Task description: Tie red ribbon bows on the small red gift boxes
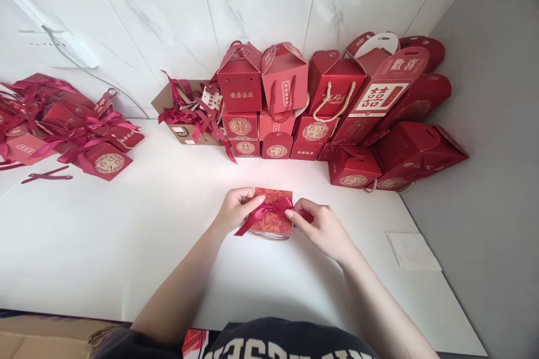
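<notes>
A small red gift box (273,222) stands on the white table (126,247) in front of me. A dark red ribbon (269,210) is tied across its top, one tail hanging down the front left. My left hand (236,208) pinches the left loop of the ribbon between thumb and fingers. My right hand (320,227) pinches the right end of the ribbon beside the box. Both hands are closed on the ribbon.
Stacked red gift boxes (311,106) with rope handles line the back wall and right corner. A brown cardboard box (185,112) holds ribbons and tags. Ribbon-tied red boxes (76,134) pile at the left. A white sheet (412,251) lies on the grey floor at right.
</notes>
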Available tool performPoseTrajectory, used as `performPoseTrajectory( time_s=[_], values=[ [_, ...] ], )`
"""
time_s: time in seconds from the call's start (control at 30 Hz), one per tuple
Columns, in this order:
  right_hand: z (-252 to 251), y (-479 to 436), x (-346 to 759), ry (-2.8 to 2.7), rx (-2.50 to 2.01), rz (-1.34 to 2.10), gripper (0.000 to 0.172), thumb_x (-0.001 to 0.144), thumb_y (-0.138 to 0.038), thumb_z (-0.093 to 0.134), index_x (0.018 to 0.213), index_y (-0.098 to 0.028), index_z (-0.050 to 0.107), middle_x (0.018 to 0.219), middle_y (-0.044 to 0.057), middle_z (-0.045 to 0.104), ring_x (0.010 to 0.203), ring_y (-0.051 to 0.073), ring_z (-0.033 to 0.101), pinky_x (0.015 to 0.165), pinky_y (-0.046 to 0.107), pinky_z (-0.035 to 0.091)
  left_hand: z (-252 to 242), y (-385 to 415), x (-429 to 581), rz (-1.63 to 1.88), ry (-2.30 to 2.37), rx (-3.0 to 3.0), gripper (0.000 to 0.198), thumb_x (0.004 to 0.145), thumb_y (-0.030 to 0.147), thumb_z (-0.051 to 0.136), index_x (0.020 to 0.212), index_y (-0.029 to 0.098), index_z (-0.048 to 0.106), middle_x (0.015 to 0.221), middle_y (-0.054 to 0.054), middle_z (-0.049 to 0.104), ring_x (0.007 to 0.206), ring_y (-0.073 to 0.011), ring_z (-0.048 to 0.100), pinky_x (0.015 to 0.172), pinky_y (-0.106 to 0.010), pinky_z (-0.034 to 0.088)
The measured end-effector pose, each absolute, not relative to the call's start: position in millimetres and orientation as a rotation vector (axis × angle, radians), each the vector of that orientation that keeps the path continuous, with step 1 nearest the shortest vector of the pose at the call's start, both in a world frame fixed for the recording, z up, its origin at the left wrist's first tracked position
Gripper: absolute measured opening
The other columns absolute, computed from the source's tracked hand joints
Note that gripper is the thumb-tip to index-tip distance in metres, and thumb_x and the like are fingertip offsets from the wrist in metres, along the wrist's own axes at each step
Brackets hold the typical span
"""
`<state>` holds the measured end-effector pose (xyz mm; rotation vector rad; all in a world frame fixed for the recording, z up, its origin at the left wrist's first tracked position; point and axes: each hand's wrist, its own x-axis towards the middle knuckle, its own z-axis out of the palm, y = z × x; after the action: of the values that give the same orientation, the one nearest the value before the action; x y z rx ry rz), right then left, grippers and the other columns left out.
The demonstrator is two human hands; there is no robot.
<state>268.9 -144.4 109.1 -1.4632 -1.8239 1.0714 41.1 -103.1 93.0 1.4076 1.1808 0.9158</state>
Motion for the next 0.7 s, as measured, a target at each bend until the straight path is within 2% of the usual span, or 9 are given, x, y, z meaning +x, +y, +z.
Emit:
performPoseTrajectory(
  time_s=[0.1, 0.27, 0.5, 0.7],
  values=[
    [110.8, -146.0, 260.1, -1.833, -1.534, 0.938, 0.036, 0.091, -0.048, 0.051, 0.066, -0.021, 0.051, 0.055, -0.004, 0.050, 0.050, 0.012, 0.037, 0.054, 0.024, 0.032, 92.8, -103.7, 41.6, 0.911, 1.231, 1.444, 0.051, 0.083, 0.038, 0.063, 0.052, 0.017, 0.028, 0.050, 0.006, 0.027, 0.048, -0.0056, 0.028, 0.049, -0.022, 0.024],
    [104.8, -144.9, 258.4, -1.641, -1.340, 1.305, 0.042, 0.094, -0.043, 0.048, 0.059, -0.019, 0.049, 0.053, -0.002, 0.055, 0.049, 0.010, 0.041, 0.052, 0.023, 0.034, 83.9, -103.3, 43.7, 0.941, 1.282, 1.434, 0.050, 0.084, 0.033, 0.060, 0.052, 0.018, 0.025, 0.048, 0.006, 0.026, 0.046, -0.0056, 0.026, 0.047, -0.022, 0.023],
    [87.3, -140.4, 272.3, -1.516, -1.232, 1.538, 0.043, 0.091, -0.047, 0.053, 0.060, -0.019, 0.048, 0.050, -0.003, 0.054, 0.044, 0.008, 0.039, 0.048, 0.023, 0.032, 77.9, -103.4, 45.5, 0.927, 1.250, 1.399, 0.049, 0.085, 0.038, 0.058, 0.052, 0.018, 0.028, 0.047, 0.006, 0.030, 0.045, -0.0061, 0.028, 0.046, -0.022, 0.023],
    [82.5, -136.3, 295.8, -1.597, -1.183, 1.617, 0.041, 0.091, -0.050, 0.054, 0.068, -0.017, 0.055, 0.056, -0.001, 0.056, 0.052, 0.010, 0.048, 0.053, 0.023, 0.036, 86.8, -103.1, 44.2, 0.862, 1.222, 1.449, 0.047, 0.078, 0.041, 0.068, 0.054, 0.017, 0.035, 0.050, 0.006, 0.034, 0.048, -0.0062, 0.034, 0.048, -0.021, 0.027]
  ],
)
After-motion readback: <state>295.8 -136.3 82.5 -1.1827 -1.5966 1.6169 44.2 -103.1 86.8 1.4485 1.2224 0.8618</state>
